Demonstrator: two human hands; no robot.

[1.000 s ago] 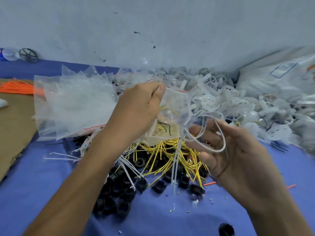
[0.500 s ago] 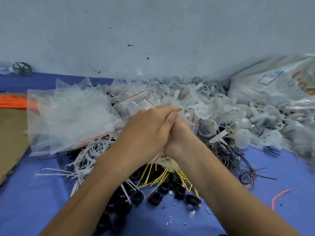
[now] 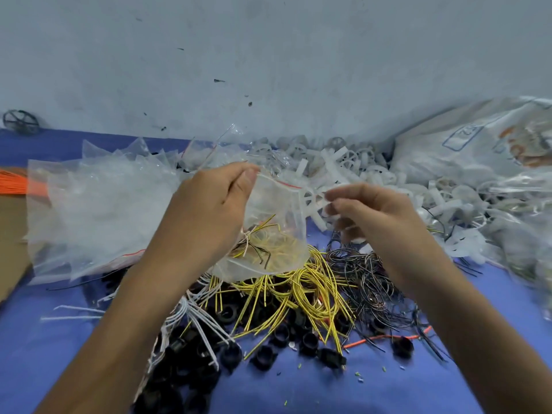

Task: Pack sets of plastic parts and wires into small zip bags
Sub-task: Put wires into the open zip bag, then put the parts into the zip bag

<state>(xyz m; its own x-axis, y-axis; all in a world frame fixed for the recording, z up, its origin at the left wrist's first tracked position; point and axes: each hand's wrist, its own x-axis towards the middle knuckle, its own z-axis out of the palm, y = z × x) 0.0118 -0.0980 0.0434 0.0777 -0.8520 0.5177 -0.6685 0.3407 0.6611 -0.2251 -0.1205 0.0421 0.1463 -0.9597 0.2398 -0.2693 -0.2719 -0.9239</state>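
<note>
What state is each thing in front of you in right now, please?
left hand: pinches zip bag by its top.
zip bag: hanging, wires inside.
right hand: holds white spoked part.
white spoked part: outside the bag, beside its mouth.
yellow wires: loose pile.
empty bags: heaped, unfilled.

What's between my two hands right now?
In the head view: the zip bag pinched by the left hand, wires inside, and a white spoked part pinched by the right hand.

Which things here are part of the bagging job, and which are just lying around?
Job: zip bag in left hand, white wheels, yellow wires, black wires, white wires, black rings, spare bags.
Lying about: cardboard, printed sack, black wheel by the wall.
</note>
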